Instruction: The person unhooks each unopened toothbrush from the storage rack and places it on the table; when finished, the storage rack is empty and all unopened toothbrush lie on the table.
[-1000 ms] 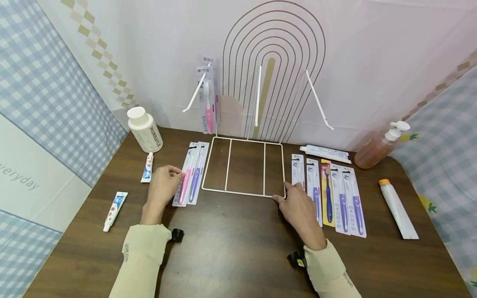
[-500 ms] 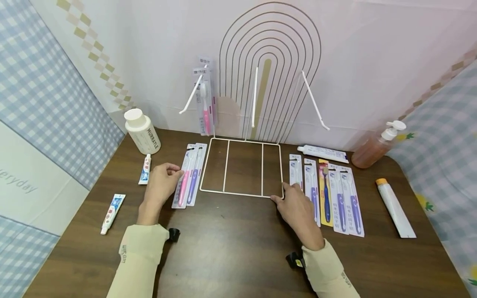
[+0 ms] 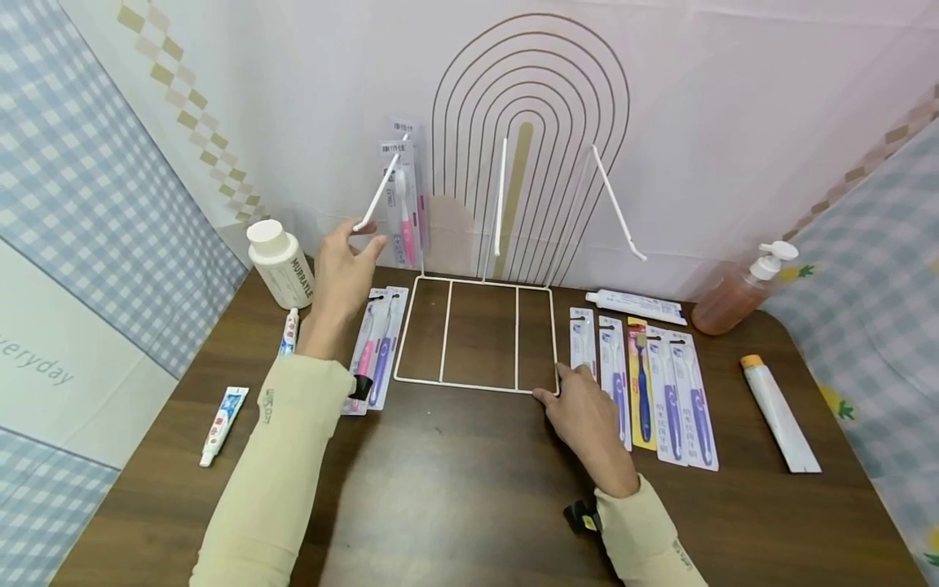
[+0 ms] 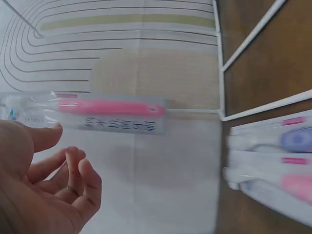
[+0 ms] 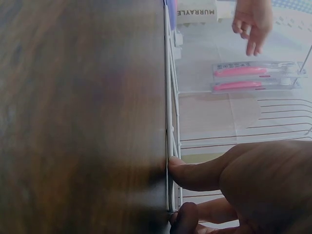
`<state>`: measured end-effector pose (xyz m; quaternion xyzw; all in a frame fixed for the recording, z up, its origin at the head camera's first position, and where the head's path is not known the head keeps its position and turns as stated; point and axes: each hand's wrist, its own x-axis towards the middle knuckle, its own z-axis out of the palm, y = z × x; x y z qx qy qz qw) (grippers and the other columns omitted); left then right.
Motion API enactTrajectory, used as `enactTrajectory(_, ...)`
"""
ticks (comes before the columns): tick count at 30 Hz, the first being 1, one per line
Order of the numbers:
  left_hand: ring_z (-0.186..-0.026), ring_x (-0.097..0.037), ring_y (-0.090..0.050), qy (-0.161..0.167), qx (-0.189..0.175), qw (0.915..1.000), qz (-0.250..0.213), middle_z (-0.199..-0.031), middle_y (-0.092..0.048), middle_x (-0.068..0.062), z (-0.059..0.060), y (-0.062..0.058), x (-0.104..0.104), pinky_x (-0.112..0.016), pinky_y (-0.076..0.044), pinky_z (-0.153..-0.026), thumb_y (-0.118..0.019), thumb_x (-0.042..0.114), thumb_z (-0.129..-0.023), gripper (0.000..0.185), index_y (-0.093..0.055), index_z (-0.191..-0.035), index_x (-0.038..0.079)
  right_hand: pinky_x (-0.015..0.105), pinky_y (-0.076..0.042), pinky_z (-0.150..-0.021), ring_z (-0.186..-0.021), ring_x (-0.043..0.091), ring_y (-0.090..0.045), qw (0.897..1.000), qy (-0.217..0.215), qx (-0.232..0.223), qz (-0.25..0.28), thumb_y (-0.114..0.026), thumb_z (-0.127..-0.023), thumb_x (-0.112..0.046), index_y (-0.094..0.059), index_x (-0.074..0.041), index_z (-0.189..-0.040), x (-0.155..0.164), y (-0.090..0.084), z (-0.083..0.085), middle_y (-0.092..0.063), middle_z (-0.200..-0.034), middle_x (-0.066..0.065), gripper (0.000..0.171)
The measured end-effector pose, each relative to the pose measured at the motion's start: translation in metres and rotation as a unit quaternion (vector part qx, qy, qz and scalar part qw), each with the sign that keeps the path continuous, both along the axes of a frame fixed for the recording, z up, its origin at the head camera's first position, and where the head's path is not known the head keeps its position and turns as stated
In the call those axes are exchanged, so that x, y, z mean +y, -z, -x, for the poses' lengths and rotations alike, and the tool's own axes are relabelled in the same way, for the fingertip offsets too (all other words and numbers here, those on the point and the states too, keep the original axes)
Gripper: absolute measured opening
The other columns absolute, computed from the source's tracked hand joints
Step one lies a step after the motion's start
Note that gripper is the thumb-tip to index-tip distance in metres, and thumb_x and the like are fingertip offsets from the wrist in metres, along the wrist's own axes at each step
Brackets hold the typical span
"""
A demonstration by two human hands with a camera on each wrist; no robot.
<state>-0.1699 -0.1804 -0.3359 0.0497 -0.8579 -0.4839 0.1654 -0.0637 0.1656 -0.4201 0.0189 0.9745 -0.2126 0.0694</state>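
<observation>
My left hand (image 3: 343,273) is raised beside the tip of the white wire rack's left hook, with its fingers loosely bent and nothing in them. Two packaged toothbrushes hang on that hook; the front one, a pink toothbrush (image 4: 112,107), is just past the thumb in the left wrist view. Below the left forearm lie a packaged pink toothbrush (image 3: 364,355), partly covered by the wrist strap, and a packaged purple toothbrush (image 3: 382,359). With thumb and fingers, my right hand (image 3: 587,420) pinches the front right corner of the wire rack (image 3: 480,385), whose base sits on the table.
Several packaged toothbrushes (image 3: 675,399) lie in a row right of the rack. Toothpaste tubes lie behind them (image 3: 638,306) and at far right (image 3: 781,416). Two small tubes (image 3: 223,424) and a white bottle (image 3: 282,265) are at left. A pump bottle (image 3: 737,293) stands back right.
My left hand has left the pink toothbrush on the table, which stays there, and moved up and forward to the left hook. The right hand keeps its hold on the rack corner.
</observation>
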Motion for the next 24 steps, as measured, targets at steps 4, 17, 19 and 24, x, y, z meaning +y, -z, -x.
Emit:
enactTrajectory(4, -0.079, -0.011, -0.055, 0.023, 0.011, 0.9996, -0.011, -0.137, -0.08, -0.021, 0.011, -0.013, 0.006, -0.024, -0.044, -0.072, -0.074, 0.02, -0.112, 0.038, -0.074, -0.146, 0.002, 0.054, -0.058, -0.071, -0.086, 0.032, -0.069, 1.0, 0.004, -0.004, -0.005, -0.08, -0.109, -0.033, -0.061, 0.004, -0.16, 0.001, 0.002, 0.0, -0.069, -0.139, 0.031, 0.066)
enactTrajectory(17, -0.074, -0.012, -0.052, -0.004, 0.027, 0.9992, -0.03, -0.104, -0.078, -0.016, 0.02, -0.026, 0.018, -0.025, -0.039, -0.065, -0.075, 0.012, -0.108, 0.018, -0.082, -0.117, -0.001, 0.062, -0.063, -0.079, -0.097, 0.039, -0.074, 1.0, 0.004, 0.004, -0.001, -0.081, -0.108, -0.033, -0.064, 0.003, -0.158, -0.001, 0.001, 0.001, -0.07, -0.14, 0.031, 0.064)
enactTrajectory(19, -0.071, -0.01, -0.051, -0.005, 0.026, 0.999, -0.037, -0.102, -0.076, -0.014, 0.019, -0.026, 0.019, -0.025, -0.038, -0.062, -0.076, 0.013, -0.107, 0.017, -0.083, -0.116, 0.0, 0.063, -0.063, -0.08, -0.099, 0.04, -0.075, 1.0, 0.005, 0.005, -0.002, -0.08, -0.108, -0.033, -0.064, 0.004, -0.158, -0.001, 0.001, 0.001, -0.07, -0.139, 0.031, 0.064)
enactTrajectory(24, -0.085, -0.018, -0.063, 0.006, 0.045, 0.9986, -0.027, -0.113, -0.082, -0.022, 0.013, -0.026, 0.026, -0.025, -0.044, -0.069, -0.078, 0.014, -0.107, 0.02, -0.083, -0.118, -0.002, 0.063, -0.063, -0.08, -0.099, 0.04, -0.075, 1.0, 0.006, 0.007, -0.002, -0.081, -0.107, -0.032, -0.064, 0.005, -0.157, 0.0, 0.002, 0.001, -0.07, -0.138, 0.032, 0.064)
